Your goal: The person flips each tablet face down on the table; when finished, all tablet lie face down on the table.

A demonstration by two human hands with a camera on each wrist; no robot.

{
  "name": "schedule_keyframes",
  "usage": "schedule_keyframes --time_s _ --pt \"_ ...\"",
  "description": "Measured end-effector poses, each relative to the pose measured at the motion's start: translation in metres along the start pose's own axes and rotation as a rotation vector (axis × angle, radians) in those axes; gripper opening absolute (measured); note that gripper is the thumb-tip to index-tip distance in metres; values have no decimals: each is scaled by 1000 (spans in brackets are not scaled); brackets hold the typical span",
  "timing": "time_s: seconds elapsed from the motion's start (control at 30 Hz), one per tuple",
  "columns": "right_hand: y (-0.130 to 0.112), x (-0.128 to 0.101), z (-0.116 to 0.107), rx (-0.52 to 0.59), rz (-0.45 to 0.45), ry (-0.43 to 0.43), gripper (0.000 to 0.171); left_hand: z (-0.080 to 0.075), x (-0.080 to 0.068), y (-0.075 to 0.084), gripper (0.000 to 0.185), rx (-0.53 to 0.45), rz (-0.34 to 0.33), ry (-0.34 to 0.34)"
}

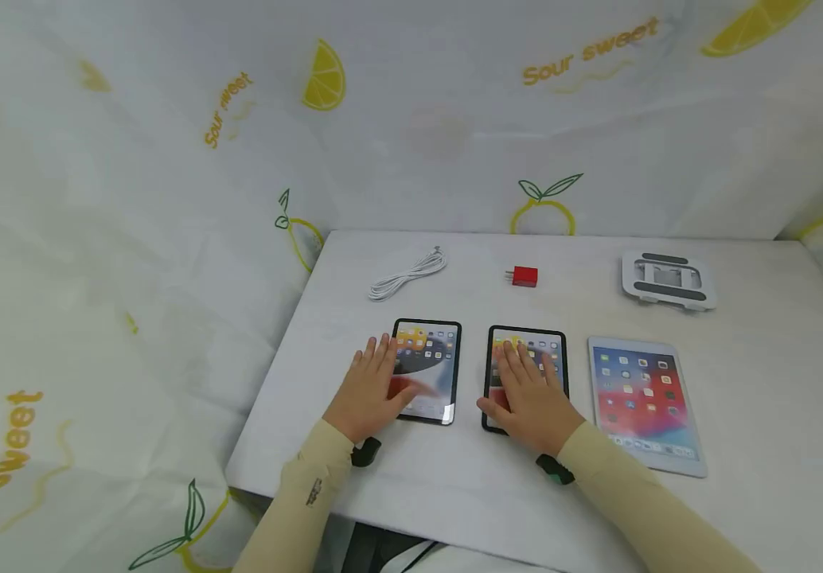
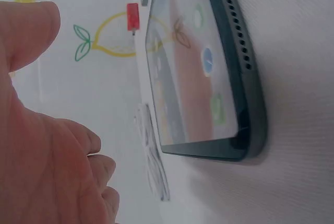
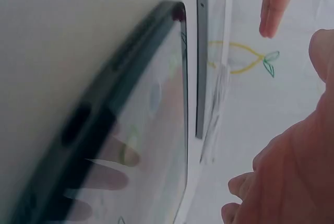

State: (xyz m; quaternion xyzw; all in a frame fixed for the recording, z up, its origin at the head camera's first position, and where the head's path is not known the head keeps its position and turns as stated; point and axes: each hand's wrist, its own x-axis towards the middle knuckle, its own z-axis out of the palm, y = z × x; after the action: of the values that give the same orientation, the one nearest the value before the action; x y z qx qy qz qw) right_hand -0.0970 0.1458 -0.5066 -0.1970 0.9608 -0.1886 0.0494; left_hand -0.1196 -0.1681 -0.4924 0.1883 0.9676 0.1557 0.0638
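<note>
Two black tablets lie side by side on the white table (image 1: pixel 454 485), screens lit. My left hand (image 1: pixel 368 390) is spread flat over the left edge of the left black tablet (image 1: pixel 436 358), fingers straight. Over the middle black tablet (image 1: pixel 553 354) my right hand (image 1: pixel 526 390) lies the same way. In the left wrist view the left hand (image 2: pixel 47 156) seems slightly clear of that tablet (image 2: pixel 198 78). The right wrist view shows the right hand (image 3: pixel 292 177) above its tablet (image 3: pixel 146 130), fingers mirrored in the glass. Contact is unclear.
A white tablet (image 1: pixel 642 402) lies to the right of the black pair. Behind them are a coiled white cable (image 1: pixel 406 276), a red charger plug (image 1: pixel 524 276) and a white folding stand (image 1: pixel 666 278). A lemon-print cloth (image 1: pixel 168 199) covers the surroundings.
</note>
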Motion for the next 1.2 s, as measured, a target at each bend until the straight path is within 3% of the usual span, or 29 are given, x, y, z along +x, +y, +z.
schedule_keyframes --time_s 0.2,0.5,0.77,0.87,1.2 --pt "-18 15 16 20 -39 -51 93 9 -6 -14 92 -4 -53 -36" --pt "-33 28 23 -37 -72 -181 94 20 -13 -23 93 -38 -95 -96" --pt "-39 34 28 -34 -64 -198 96 19 -16 -32 90 -40 -57 -84" --pt "-40 34 30 -30 -64 -202 96 19 -16 -32 88 -50 -56 -110" --pt "-42 37 31 124 -72 -206 88 20 -13 -29 77 -54 -45 -139"
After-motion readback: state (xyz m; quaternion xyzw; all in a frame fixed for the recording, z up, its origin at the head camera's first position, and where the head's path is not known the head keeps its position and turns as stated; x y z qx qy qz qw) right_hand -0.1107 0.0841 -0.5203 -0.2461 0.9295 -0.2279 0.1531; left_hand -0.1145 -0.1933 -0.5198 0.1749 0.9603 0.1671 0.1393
